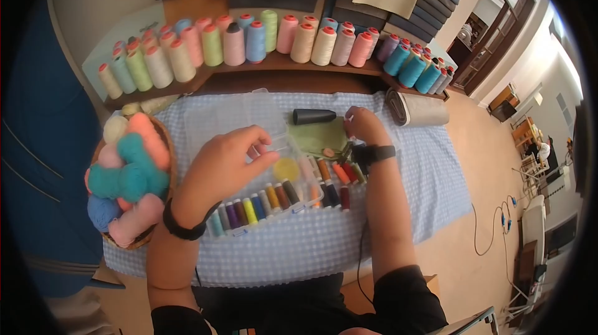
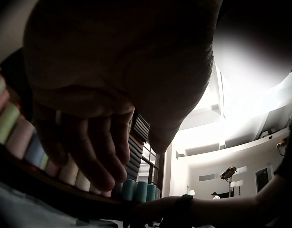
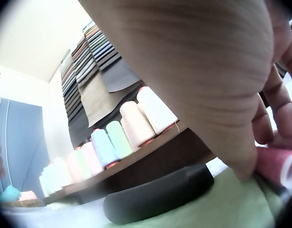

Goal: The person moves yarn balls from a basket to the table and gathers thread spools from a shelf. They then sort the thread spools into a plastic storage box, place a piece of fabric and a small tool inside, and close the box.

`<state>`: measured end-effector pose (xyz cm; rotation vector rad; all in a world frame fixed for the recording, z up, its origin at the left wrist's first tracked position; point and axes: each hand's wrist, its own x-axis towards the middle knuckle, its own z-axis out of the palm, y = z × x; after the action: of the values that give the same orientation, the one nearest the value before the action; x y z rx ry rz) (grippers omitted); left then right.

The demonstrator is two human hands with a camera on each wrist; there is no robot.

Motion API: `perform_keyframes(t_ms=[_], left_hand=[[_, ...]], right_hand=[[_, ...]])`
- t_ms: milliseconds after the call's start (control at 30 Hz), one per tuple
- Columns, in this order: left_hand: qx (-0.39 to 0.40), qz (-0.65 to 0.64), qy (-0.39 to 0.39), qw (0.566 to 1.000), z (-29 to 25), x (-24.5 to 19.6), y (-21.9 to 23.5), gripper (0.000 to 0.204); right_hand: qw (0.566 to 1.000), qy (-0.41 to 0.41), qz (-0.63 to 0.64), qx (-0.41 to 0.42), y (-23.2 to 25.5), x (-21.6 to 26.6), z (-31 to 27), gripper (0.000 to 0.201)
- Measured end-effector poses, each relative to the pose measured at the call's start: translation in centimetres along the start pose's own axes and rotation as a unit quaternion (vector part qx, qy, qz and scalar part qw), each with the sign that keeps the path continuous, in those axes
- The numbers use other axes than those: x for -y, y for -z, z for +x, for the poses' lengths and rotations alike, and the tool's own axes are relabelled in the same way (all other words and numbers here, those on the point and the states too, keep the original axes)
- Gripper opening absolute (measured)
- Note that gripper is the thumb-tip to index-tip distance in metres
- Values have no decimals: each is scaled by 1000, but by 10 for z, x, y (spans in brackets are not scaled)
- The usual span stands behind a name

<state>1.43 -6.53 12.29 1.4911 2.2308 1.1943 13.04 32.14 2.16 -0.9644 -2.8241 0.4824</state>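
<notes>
My left hand (image 1: 233, 154) hovers over a clear plastic box (image 1: 274, 217) with its fingers loosely bent and nothing in them. Inside the box, a row of small thread spools (image 1: 250, 210) lies along the front, with a round yellow piece (image 1: 286, 170) behind it. My right hand (image 1: 366, 127) is at the right edge of a green cloth (image 1: 311, 139). Its thumb and fingers pinch a pinkish-red thread spool (image 3: 274, 166), partly cut off in the right wrist view. A dark tapered cylinder (image 1: 314, 116) lies on the cloth. Loose spools (image 1: 332, 195) lie right of the box.
A basket (image 1: 172, 167) of yarn balls stands at the left of the checked tablecloth (image 1: 430, 173). Large thread cones (image 1: 255, 42) line the shelf behind. A rolled grey fabric (image 1: 420, 109) lies at the back right. A dark cable (image 1: 361, 260) hangs over the front edge.
</notes>
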Motion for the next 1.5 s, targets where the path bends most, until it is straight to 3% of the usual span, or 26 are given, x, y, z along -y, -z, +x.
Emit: perform_keyframes(t_ms=[267,367,467,567,667,700,967,1500], left_hand=[[12,8,13,1000,0,-2,4,27],[14,9,12,1000,0,-1,3,27],[14,10,1,1000,2,1,4,28],[6,13,-13,1000,1,5,2,28],[5,32,-29,999,1,11,-3,28],[11,44,-31,999,1,13,-4,28],[24,70,-39,997,-1,12,-2,29],[27,63,-40,997,-1,12,0,32]], right_hand=[[999,48,-21,-12,-4,4,0,20],[993,81,-35,-74,-3,3,-3,13],[999,18,31,0,57,51,-33,11],[982,25,188,-9,102,105,-75,12],[951,224,211,-30,88,121,-89,12],[947,204,244,32,87,135,-98,14],[940,272,136,152,45,171,-106,20],[941,284,-61,174,22,161,-102,22]])
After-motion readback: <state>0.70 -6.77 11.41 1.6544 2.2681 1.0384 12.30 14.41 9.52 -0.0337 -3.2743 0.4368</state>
